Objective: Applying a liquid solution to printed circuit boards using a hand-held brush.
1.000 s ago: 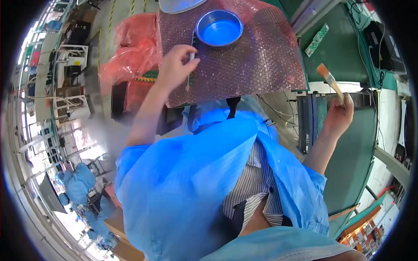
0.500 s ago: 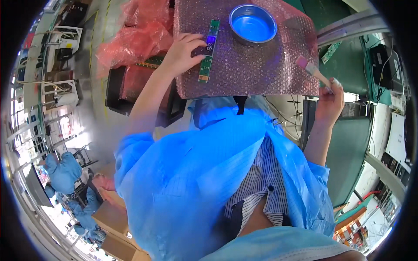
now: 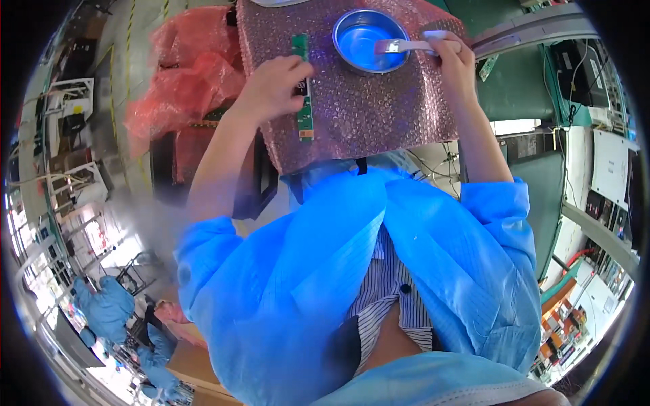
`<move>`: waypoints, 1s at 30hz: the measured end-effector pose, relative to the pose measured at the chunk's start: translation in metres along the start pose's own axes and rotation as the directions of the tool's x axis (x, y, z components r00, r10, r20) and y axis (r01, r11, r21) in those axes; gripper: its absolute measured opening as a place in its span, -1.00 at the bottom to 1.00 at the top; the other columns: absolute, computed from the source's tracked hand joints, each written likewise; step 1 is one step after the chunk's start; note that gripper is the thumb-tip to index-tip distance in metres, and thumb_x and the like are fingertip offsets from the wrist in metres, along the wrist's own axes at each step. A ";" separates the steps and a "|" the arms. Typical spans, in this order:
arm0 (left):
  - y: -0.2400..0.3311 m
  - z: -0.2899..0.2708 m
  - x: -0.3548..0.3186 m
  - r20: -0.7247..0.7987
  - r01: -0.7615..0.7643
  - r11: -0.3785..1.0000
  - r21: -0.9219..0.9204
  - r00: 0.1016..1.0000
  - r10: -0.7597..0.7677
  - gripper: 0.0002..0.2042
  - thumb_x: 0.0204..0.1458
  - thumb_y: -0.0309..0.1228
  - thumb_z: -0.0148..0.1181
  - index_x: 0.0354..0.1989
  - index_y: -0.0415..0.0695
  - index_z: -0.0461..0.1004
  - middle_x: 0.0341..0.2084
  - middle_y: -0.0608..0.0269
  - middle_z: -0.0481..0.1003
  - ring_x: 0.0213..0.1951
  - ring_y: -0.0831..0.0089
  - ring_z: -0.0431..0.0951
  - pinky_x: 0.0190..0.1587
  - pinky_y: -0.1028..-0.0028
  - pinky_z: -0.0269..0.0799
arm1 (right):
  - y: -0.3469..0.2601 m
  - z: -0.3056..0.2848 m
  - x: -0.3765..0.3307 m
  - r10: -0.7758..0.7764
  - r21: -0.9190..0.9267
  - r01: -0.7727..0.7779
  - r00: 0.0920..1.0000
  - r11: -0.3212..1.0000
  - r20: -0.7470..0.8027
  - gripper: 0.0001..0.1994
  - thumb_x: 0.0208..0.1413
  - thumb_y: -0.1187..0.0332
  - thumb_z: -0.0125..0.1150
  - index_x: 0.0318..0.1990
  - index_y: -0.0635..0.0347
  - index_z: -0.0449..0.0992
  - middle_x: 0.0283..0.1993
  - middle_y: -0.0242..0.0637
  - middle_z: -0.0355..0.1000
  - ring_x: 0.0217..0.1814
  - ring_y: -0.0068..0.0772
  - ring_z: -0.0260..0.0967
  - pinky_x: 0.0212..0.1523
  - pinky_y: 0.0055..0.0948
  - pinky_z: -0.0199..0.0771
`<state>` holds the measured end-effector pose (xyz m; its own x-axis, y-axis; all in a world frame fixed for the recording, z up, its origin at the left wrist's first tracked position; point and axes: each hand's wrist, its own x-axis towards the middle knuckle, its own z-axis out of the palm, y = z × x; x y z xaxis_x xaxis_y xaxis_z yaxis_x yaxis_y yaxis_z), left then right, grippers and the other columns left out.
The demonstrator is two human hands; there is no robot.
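A narrow green circuit board [image 3: 306, 122] with a dark display module lies on the pink bubble wrap [image 3: 365, 125]. My left hand [image 3: 274, 88] is closed over the board's middle, its fingers and thumb on the display part, which they mostly hide. To the right stands a round metal bowl [image 3: 344, 59] holding a liquid that looks blue under the light. My right hand [image 3: 455, 64] grips the pale handle of a flat brush [image 3: 406, 46]. The bristle end is over the bowl, at or just above the liquid; I cannot tell whether it touches.
Crumpled pink bubble wrap [image 3: 183, 84] is heaped left of the work surface, above a dark bin [image 3: 162, 159]. Part of a pale dish [image 3: 277, 2] shows at the far edge. A metal rail [image 3: 528, 30] runs along the right. Co-workers in blue [image 3: 105, 304] are at the lower left.
My right hand has swung the brush up and left from the near right edge to over the bowl. My left hand stays on the board. The view has shifted slightly.
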<state>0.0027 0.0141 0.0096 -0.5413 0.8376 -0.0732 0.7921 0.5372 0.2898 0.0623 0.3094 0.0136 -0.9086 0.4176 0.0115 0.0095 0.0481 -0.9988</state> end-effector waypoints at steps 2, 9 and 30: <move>-0.010 -0.005 -0.010 -0.229 0.095 0.950 -0.297 0.959 -0.168 -0.66 -0.33 -0.47 0.18 -0.28 -0.07 0.32 -0.13 0.24 0.34 -0.09 0.36 0.35 -0.06 0.45 0.25 | 0.001 0.008 0.005 0.013 -0.073 -0.014 1.000 0.997 -0.015 -0.85 -0.08 0.39 0.08 -0.38 0.26 0.49 -0.60 -0.54 0.29 -0.61 -0.78 0.12 -0.61 -0.76 0.06; -0.045 0.011 -0.034 -0.361 -0.326 0.157 -0.932 0.818 -0.448 -0.75 -0.21 -0.50 0.19 -0.35 -0.24 0.27 -0.11 0.04 0.33 -0.22 0.46 0.38 -0.20 0.58 0.30 | 0.024 0.008 0.019 -0.019 -0.090 0.022 0.999 0.996 0.035 -0.84 -0.08 0.39 0.06 -0.37 0.27 0.48 -0.55 -0.49 0.33 -0.50 -0.77 0.18 -0.50 -0.73 0.14; -0.003 0.036 -0.030 -0.182 -0.462 -0.722 -0.515 0.882 -0.434 -0.72 -0.09 -0.17 0.06 -0.28 -0.07 0.44 -0.25 0.18 0.42 -0.30 0.30 0.30 -0.38 0.46 0.22 | -0.033 -0.042 0.015 0.060 -0.001 -0.060 0.996 0.998 -0.064 -0.82 -0.06 0.45 0.04 -0.28 0.33 0.41 -0.48 -0.43 0.34 -0.51 -0.70 0.19 -0.52 -0.72 0.13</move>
<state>0.0267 -0.0093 -0.0233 -0.8729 0.4875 -0.0171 -0.4673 -0.8255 0.3165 0.0662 0.3521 0.0487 -0.8778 0.4769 -0.0452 0.0644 0.0240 -0.9976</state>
